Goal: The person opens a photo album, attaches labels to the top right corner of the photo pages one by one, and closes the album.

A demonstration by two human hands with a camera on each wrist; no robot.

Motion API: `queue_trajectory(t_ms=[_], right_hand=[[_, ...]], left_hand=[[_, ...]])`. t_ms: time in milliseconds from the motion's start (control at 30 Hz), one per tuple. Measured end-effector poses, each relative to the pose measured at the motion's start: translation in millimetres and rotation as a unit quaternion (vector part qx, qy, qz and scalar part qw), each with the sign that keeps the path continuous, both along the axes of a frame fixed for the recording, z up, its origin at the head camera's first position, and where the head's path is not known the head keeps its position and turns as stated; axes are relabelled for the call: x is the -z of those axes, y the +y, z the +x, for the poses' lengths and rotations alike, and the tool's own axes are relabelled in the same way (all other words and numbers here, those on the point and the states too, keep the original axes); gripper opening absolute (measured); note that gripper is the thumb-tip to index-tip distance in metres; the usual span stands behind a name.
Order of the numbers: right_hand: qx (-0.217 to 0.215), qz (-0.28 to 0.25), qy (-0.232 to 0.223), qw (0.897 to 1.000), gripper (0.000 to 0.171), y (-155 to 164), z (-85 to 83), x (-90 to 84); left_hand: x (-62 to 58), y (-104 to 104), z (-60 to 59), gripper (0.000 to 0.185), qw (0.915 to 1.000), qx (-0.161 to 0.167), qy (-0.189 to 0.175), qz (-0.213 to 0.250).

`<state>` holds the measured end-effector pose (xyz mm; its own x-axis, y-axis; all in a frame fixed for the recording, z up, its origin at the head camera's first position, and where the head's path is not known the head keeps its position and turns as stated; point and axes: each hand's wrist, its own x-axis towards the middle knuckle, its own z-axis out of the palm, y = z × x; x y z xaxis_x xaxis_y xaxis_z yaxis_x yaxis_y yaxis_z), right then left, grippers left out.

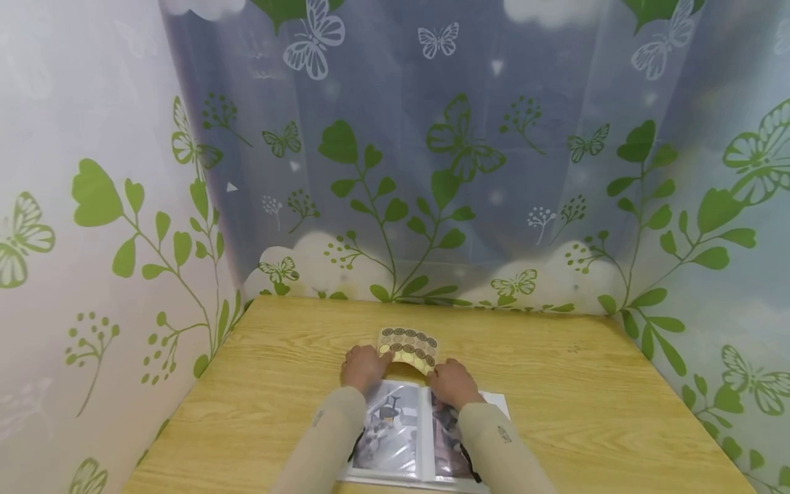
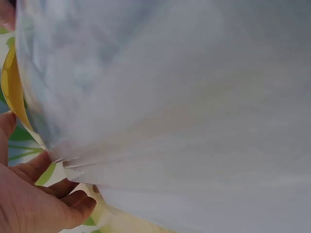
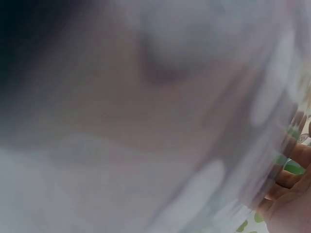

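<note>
Gold sticker sheet (image 1: 409,348) sits pinched between our left hand (image 1: 364,367) and right hand (image 1: 453,383), just above the open photo album (image 1: 404,432) on the desk (image 1: 555,384); we reckon no sticker's peeled off yet.

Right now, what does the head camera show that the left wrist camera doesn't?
Only the head view shows the whole scene: both hands, left hand and right hand, holding a sticker sheet above an open photo album on the wooden table. Only the left wrist view shows the sheet's yellow back close up, beside a blurred page filling the frame. Both show the left hand and the sheet.
</note>
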<state>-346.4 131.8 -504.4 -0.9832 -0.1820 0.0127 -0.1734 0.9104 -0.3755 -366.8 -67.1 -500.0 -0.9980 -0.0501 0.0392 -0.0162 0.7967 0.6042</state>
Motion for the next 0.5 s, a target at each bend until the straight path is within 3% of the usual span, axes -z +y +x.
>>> queue_trajectory(t_ms=[133,300,500], right_hand=[[-0.008,0.005,0.009,1.000,0.032,-2,0.3,-1.2],[-0.014,0.000,0.018,1.000,0.032,-5,3.5,-4.3],[-0.011,-0.014,0.008,1.000,0.036,-7,9.1,-6.8]], left_hand=[[-6.1,-1,1.5,0.042,0.9978,-0.006,-0.004,0.066],[-11.2,-2,3.5,0.034,0.9932,-0.002,-0.003,0.116],[-8.8,-1,4.5,0.044,0.9883,-0.003,0.003,0.152]])
